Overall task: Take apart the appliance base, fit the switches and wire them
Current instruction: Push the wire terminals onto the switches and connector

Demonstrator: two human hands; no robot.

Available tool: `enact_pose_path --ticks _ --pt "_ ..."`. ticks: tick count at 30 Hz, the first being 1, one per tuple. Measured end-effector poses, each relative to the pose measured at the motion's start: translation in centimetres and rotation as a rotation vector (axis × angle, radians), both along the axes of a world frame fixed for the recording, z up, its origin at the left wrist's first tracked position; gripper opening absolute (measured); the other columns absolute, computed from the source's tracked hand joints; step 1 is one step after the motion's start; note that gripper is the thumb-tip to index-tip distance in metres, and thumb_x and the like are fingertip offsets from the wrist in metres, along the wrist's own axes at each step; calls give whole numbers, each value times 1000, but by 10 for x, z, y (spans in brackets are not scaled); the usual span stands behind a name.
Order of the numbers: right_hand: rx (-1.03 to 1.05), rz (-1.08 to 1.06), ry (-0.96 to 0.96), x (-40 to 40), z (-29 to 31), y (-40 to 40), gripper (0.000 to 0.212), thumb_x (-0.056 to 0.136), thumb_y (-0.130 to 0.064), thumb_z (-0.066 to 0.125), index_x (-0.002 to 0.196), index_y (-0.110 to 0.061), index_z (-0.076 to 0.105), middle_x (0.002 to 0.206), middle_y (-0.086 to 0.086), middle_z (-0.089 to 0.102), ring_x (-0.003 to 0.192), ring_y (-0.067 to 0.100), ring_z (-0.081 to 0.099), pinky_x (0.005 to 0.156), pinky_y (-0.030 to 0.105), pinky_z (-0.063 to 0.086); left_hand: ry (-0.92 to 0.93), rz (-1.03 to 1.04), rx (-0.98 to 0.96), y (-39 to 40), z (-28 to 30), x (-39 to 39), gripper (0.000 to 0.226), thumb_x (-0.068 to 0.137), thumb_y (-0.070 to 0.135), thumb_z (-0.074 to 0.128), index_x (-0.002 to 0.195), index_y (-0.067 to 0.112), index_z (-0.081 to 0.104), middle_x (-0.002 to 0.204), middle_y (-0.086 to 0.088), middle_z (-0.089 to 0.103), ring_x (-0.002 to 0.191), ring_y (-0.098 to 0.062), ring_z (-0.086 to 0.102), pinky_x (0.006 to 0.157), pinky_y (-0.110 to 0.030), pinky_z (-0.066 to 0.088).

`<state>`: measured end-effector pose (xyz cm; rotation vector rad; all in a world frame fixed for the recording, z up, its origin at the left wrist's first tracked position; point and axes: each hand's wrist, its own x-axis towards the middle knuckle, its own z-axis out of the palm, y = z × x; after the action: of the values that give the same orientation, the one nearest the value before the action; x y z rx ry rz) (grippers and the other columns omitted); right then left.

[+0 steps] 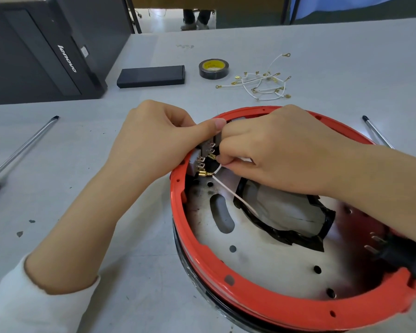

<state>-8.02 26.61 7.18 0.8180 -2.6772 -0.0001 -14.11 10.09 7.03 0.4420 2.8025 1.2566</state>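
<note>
The round appliance base [202, 265] with an orange-red rim lies open on the table, its metal plate and a black-taped patch [286, 212] showing inside. Grey switches [202, 156] with brass terminals sit at the rim's upper left. My left hand [159, 140] grips the rim and switches from outside, thumb on top. My right hand [274, 150] reaches over the base and pinches a white wire [228, 192] whose brass connector meets a switch terminal. A second brass connector is pushed onto a lower terminal.
A pile of spare white wires [262, 82] with brass lugs lies at the back right beside a roll of black tape [213, 68]. A black box [151, 76] and a computer case [34, 49] are at the back left. Screwdrivers lie at left [22, 147] and right [377, 133].
</note>
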Motion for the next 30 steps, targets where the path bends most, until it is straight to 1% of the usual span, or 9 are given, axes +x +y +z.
enact_pose_path --ticks 3,7,10,12,14,17,19,23,30 --pt "9 -33 45 2 0 -2 16 83 -18 58 72 -17 70 72 -1 65 53 23 55 45 21 20 6 -5 12 0 -1 0 52 75 58 69 54 11 65 32 7 44 32 -4 41 34 -7 26" --pt "21 -76 39 1 -2 -6 19 86 -23 55 77 -21 72 77 -4 67 60 23 60 48 26 28 24 -7 11 0 -1 0 52 76 58 69 53 11 64 32 6 45 34 -3 42 35 -6 27" --pt "-19 -61 -8 1 1 -2 15 86 -24 58 80 -22 72 80 -6 68 66 22 62 49 27 28 11 -11 21 0 -1 0 53 76 59 68 54 10 64 33 6 47 34 -3 43 35 -6 27" --pt "-56 -58 -86 1 4 -1 14 89 -26 58 86 -26 71 85 -9 68 72 19 63 50 29 34 4 -14 27 0 -1 1 53 76 59 69 53 11 64 33 6 47 33 -3 43 35 -6 27" --pt "-64 -81 -213 -2 5 -2 17 94 -33 50 98 -35 66 92 -13 66 81 16 62 61 31 41 5 -16 29 0 0 2 52 75 58 68 54 11 64 34 7 48 34 -2 44 35 -6 28" --pt "-58 -29 -312 -8 0 -4 22 96 -31 44 108 -36 62 101 -12 63 92 13 59 71 25 38 2 -20 41 0 0 2 52 75 57 68 52 11 62 32 6 46 33 -3 43 35 -6 26" --pt "-67 -11 -354 -9 0 -6 22 95 -30 47 109 -37 63 101 -10 65 91 14 60 72 25 40 1 -20 43 0 0 2 53 75 58 69 53 11 62 32 6 46 32 -3 42 34 -6 26" --pt "-75 34 -395 -7 3 -5 22 94 -30 48 108 -39 63 100 -13 65 90 12 61 74 26 42 -13 -25 51 0 0 2 53 75 59 71 55 10 64 32 7 45 31 -3 41 33 -5 24" --pt "-95 28 -384 -6 5 -6 20 93 -33 50 106 -39 63 97 -12 66 88 14 61 73 29 43 -21 -25 48 0 0 1 52 73 61 70 55 12 64 32 8 44 32 -4 41 34 -6 24"
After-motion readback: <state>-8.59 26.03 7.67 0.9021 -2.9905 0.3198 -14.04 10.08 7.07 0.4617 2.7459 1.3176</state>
